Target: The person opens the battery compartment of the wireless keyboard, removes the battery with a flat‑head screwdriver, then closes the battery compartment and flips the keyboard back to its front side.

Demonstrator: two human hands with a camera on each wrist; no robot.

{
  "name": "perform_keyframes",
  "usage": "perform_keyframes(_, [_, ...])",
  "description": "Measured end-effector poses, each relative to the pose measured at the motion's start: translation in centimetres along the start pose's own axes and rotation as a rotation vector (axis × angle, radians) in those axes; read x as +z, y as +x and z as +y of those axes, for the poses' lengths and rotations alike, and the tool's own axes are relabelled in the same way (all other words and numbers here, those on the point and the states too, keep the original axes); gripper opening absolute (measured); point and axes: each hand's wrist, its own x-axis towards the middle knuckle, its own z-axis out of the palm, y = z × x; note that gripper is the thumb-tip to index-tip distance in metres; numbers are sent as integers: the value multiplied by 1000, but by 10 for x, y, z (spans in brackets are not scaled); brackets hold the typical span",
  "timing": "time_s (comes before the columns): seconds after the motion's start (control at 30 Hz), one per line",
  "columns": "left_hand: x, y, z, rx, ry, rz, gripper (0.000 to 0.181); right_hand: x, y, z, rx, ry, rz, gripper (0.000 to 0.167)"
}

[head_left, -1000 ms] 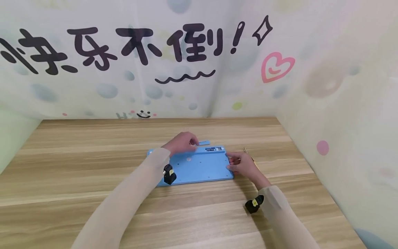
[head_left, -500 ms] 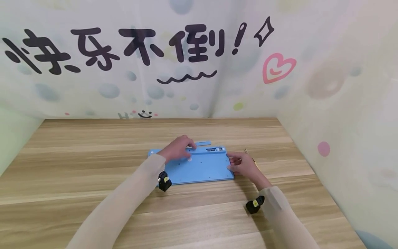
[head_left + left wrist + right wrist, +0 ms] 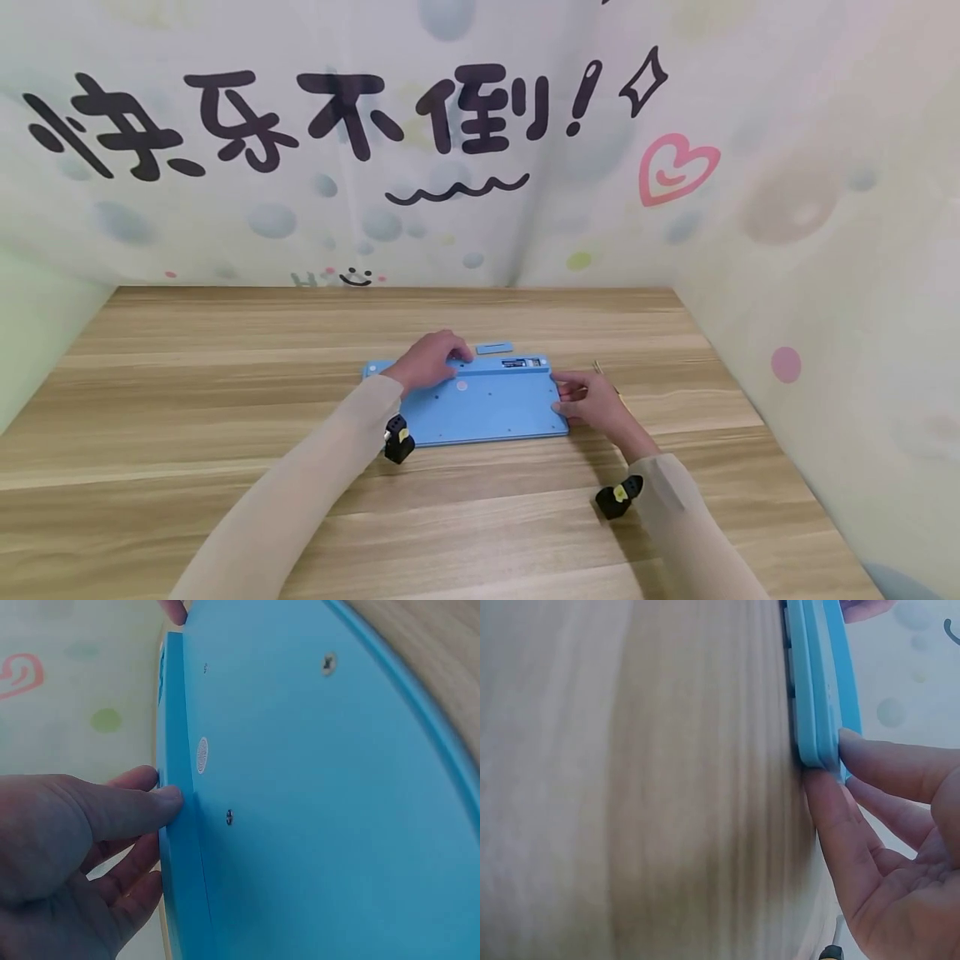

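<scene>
A light-blue keyboard [image 3: 487, 412] lies face down on the table, its screwed back upward and its keys showing below the edge in the right wrist view. Near its far right corner, the battery compartment [image 3: 521, 363] is uncovered, with a dark battery inside. My left hand [image 3: 431, 358] pinches the raised far ridge [image 3: 176, 847], thumb on top and fingers behind. At the right edge, my right hand [image 3: 596, 404] holds the keyboard between thumb and fingers. Just beyond the ridge lies a small blue battery cover [image 3: 494, 347], apart from both hands.
A screwdriver [image 3: 831, 952] lies to the right of my right hand, mostly hidden behind it in the head view. The wood-grain table [image 3: 225, 350] meets a printed curtain [image 3: 420, 233] at the back and on the right.
My left hand has drawn back left from beside the battery cover and come onto the keyboard's far ridge. The right hand keeps its hold, and the head view has shifted slightly.
</scene>
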Motion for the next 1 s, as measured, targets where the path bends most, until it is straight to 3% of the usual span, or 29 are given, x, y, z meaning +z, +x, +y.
perform_keyframes(0.43, [1, 0, 1, -21, -10, 28, 25, -6, -3, -5, -5, -53, -32, 47])
perform_keyframes(1.0, [2, 1, -2, -54, -62, 16, 25, -38, -12, -19, -91, -55, -83, 46])
